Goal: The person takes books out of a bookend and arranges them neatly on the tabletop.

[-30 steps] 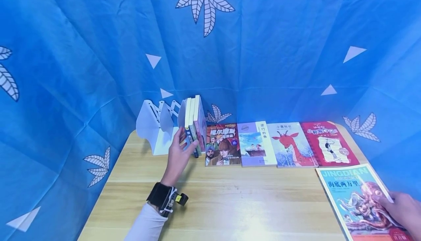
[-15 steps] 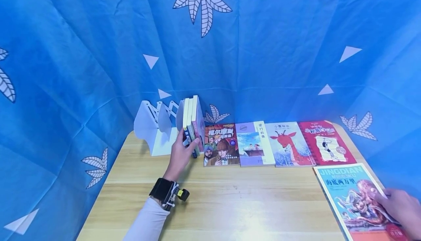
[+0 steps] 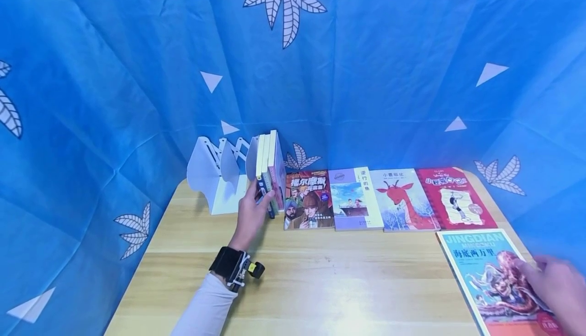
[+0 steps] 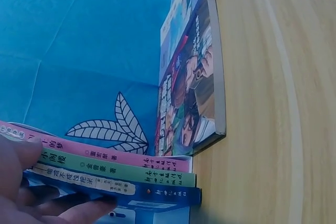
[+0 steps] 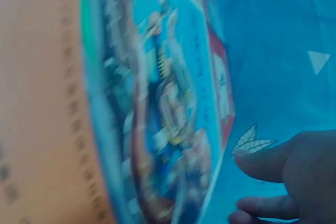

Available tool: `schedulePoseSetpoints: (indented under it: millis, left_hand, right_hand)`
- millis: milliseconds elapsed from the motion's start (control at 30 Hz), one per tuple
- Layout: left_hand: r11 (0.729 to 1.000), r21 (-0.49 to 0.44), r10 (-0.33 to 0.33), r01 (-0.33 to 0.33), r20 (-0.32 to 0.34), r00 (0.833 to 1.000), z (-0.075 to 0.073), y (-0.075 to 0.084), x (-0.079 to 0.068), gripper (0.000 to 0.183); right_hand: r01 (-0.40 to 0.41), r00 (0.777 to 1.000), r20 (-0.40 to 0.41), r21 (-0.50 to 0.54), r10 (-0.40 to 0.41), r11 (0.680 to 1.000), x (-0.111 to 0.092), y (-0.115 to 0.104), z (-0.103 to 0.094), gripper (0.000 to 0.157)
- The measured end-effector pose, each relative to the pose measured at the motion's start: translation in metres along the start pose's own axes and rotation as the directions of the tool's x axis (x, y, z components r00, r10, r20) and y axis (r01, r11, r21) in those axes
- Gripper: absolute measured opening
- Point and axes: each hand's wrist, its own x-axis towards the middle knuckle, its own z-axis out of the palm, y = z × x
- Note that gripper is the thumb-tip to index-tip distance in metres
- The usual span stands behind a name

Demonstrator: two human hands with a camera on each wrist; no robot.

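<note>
My left hand [image 3: 251, 215] grips three thin upright books [image 3: 266, 165], thumb on one side and fingers on the other. Pink, green and dark blue spines [image 4: 152, 198] show in the left wrist view. They stand against the right end of a white expandable bookend rack [image 3: 224, 201]. At the right, a book with an octopus cover [image 3: 494, 280] lies near the table's edge. My blurred right hand [image 3: 556, 290] overlaps its right side in the head view. The right wrist view shows that hand's thumb and fingers [image 5: 265, 163] spread apart, with nothing between them, beside the cover.
A row of books lies along the back: a detective cover [image 3: 309, 201], a purple and white one [image 3: 359, 198], a red deer one [image 3: 405, 201] and a red one [image 3: 458, 198]. A blue curtain [image 3: 366, 71] surrounds the wooden table [image 3: 329, 275].
My left fingers have closed round the three books, which lean slightly further left. The right hand has shifted a little at the octopus book's edge and is now blurred.
</note>
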Motion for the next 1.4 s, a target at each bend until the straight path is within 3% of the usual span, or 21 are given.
schedulePoseSetpoints:
  millis: [67, 167, 367, 633, 767, 1000, 1200, 1400]
  left_hand:
    - [1.0, 0.011, 0.019, -0.019, -0.002, 1.0, -0.001, 0.001, 0.0, 0.061]
    - [0.999, 0.026, 0.042, -0.042, -0.011, 0.999, -0.002, 0.002, -0.002, 0.061]
    - [0.997, 0.065, 0.052, -0.046, -0.103, 0.993, -0.002, 0.001, -0.009, 0.049]
    - [0.989, 0.115, 0.115, -0.088, -0.25, 0.962, -0.01, -0.01, -0.023, 0.04]
    - [0.99, 0.108, 0.118, -0.091, -0.274, 0.954, -0.016, -0.013, -0.03, 0.039]
    - [0.985, 0.139, 0.139, -0.099, -0.322, 0.936, -0.028, -0.009, -0.046, 0.036]
    - [0.974, 0.183, 0.195, -0.135, -0.369, 0.909, -0.038, -0.001, -0.06, 0.034]
    - [0.965, 0.206, 0.229, -0.16, -0.372, 0.899, -0.05, 0.009, -0.074, 0.034]
  right_hand:
    - [0.047, 0.996, -0.08, 0.019, -0.045, 0.999, -0.003, -0.004, -0.004, 0.062]
    - [0.062, 0.991, -0.123, 0.044, -0.056, 0.997, -0.008, -0.014, -0.01, 0.064]
    - [0.216, 0.957, -0.217, 0.084, -0.194, 0.973, -0.017, -0.039, -0.012, 0.056]
    - [0.299, 0.938, -0.221, 0.119, -0.268, 0.947, -0.024, -0.068, -0.013, 0.058]
    - [0.341, 0.925, -0.226, 0.13, -0.307, 0.931, -0.028, -0.082, -0.012, 0.057]
    - [0.383, 0.922, -0.151, 0.213, -0.357, 0.899, -0.033, -0.105, -0.009, 0.061]
    - [0.458, 0.888, -0.162, 0.243, -0.43, 0.855, -0.039, -0.125, -0.003, 0.056]
    - [0.541, 0.841, -0.202, 0.269, -0.503, 0.797, -0.047, -0.144, 0.004, 0.047]
